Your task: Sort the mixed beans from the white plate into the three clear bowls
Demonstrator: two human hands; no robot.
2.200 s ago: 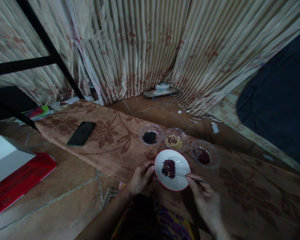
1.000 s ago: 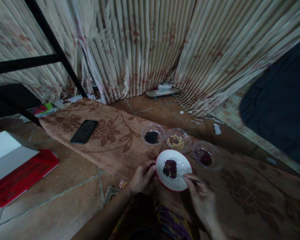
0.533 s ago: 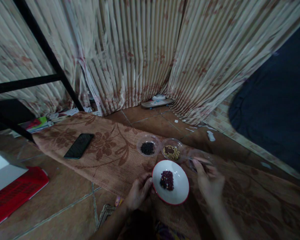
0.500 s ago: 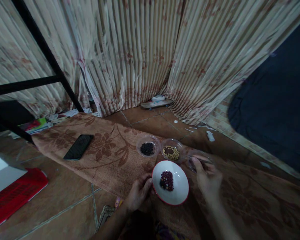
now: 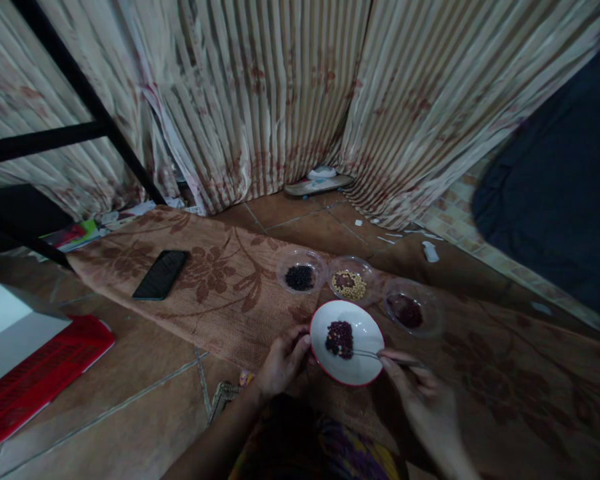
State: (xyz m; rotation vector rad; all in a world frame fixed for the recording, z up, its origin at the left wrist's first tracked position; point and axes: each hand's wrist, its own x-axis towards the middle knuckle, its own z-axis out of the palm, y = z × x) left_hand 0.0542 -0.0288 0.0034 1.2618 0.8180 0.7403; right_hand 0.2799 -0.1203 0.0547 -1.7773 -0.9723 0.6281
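Observation:
My left hand grips the left rim of a white bowl with a red edge, tilted toward me. Dark red and black beans, with a few pale ones, lie inside it. Between the fingers of my right hand is a pair of thin metal tweezers, their tips at the beans. Behind the bowl stand three clear plastic dishes: one with black beans, one with yellow soybeans, and one with dark red beans.
A brown patterned cloth covers the long surface under the dishes. On its left part lies a black phone. A red and white box is on the tiled floor at left. A skateboard sits by the striped curtain.
My right hand has moved from the right-hand dish down to the bowl, bringing the tweezers' tips to the beans inside. My left hand still holds the bowl. The view has shifted slightly.

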